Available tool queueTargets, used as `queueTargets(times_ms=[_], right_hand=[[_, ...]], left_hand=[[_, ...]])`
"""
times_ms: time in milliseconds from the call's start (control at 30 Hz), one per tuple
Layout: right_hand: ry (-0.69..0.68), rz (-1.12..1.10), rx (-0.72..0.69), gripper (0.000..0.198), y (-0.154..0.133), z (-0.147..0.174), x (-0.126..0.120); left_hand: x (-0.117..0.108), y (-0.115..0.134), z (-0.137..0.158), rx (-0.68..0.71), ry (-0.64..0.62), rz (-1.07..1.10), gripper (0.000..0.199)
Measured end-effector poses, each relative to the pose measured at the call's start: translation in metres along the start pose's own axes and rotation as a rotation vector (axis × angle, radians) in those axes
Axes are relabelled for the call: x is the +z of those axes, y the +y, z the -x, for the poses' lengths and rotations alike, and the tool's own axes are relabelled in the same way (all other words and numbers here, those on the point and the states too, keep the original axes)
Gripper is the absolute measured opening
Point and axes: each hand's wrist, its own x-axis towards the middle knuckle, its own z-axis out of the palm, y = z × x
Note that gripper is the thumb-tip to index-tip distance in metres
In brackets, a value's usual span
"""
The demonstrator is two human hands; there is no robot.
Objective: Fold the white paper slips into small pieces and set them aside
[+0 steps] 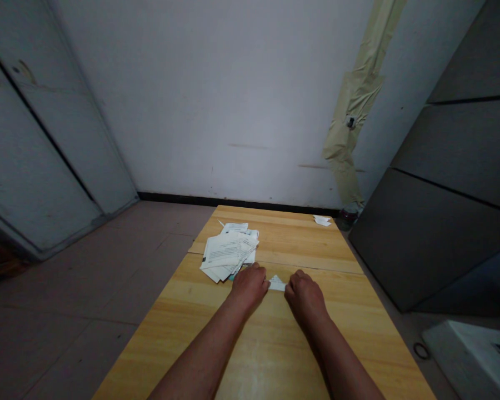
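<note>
From where I'm standing: small folded paper (277, 284) sits on the table (291, 344), right between the two hands. Long axis runs left-right, hand to hand; peak points at the wall (233, 111). Left hand (251, 282) has fingers curled in, pinching the left end; right hand (304, 293) likewise on the right end (thumbs mostly hidden from here). Neither is nearer, both touch. Loose paper pile (225, 251) lies just beyond the left hand.
</note>
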Motion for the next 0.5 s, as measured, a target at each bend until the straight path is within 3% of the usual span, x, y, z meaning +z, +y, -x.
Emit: queueTargets(times_ms=[167,367,500], right_hand=[[0.009,-0.065,0.026,0.012,0.004,0.002,0.001],[0.024,-0.219,0.016,0.009,0.013,0.003,0.004],[0.045,-0.31,0.009,0.012,0.019,0.002,0.008]], left_hand=[[0.006,-0.006,0.008,0.072,0.096,0.039,0.007],[0.02,-0.006,0.008,0.354,0.216,-0.031,0.014],[0.026,-0.004,0.005,0.434,0.226,-0.021,0.018]])
